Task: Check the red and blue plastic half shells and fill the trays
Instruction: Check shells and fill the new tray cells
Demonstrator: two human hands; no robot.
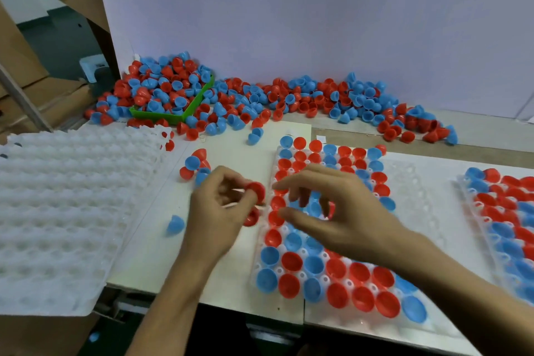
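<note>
my left hand [215, 211] pinches a red shell [257, 190] at the fingertips, with another red one [252, 217] tucked lower in the same hand. my right hand [332, 211] hovers with fingers spread and holds nothing, just over the tray [410, 176] in front of me. best move, i reckon: turn the shell and look at the rim, then seat it dome up in a free pocket right of my right hand. spare shells [194, 168] lie just beyond my left hand, and the pile [260, 101] sits far back on the counter [231, 153].
</note>
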